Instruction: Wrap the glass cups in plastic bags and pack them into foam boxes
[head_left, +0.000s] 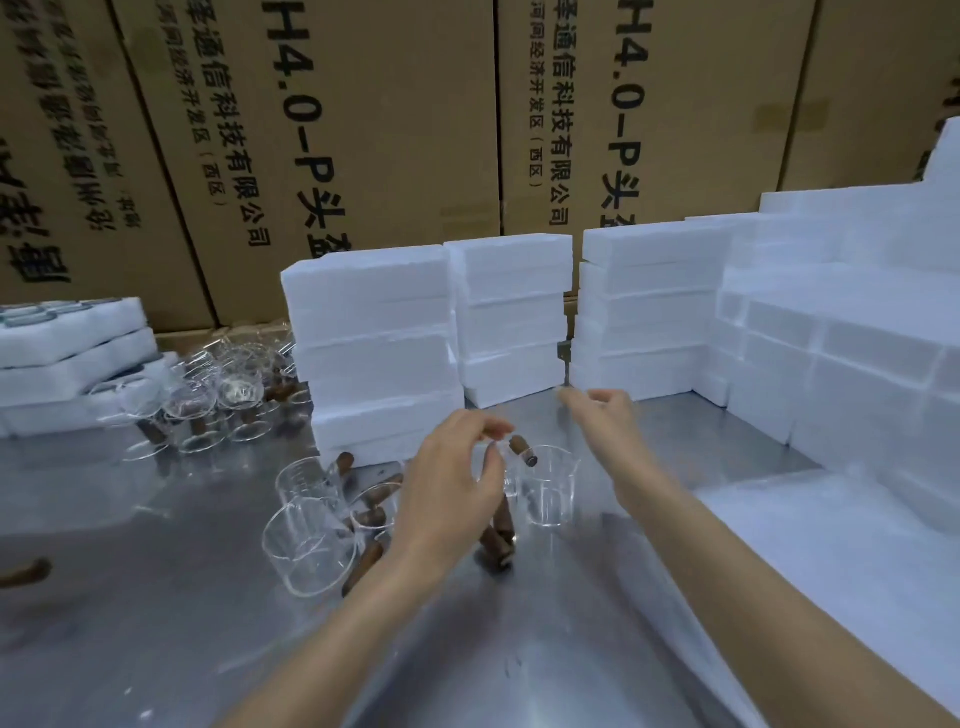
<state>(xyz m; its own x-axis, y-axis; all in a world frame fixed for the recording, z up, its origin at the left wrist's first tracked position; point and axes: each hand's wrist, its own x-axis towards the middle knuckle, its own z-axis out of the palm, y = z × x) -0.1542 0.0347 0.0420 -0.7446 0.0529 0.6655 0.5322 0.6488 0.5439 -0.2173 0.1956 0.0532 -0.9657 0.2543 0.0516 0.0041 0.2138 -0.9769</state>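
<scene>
A clear glass cup (546, 486) with a brown wooden handle (522, 451) stands on the steel table (156, 597). My left hand (452, 488) reaches it from the left, with thumb and forefinger pinching at the base of that handle. My right hand (602, 415) hovers above and to the right of the cup with loosely curled fingers, and I see nothing in it. More glass cups (306, 540) with brown handles lie to the left of my left hand. Stacks of white foam boxes (374, 343) stand just behind. No plastic bag is clearly visible.
A cluster of several more glass cups (218, 400) sits at the back left beside low foam trays (67, 358). Taller foam stacks (831, 332) wall in the right side, with a foam slab (841, 561) lying in front. Brown cartons (363, 130) close off the back.
</scene>
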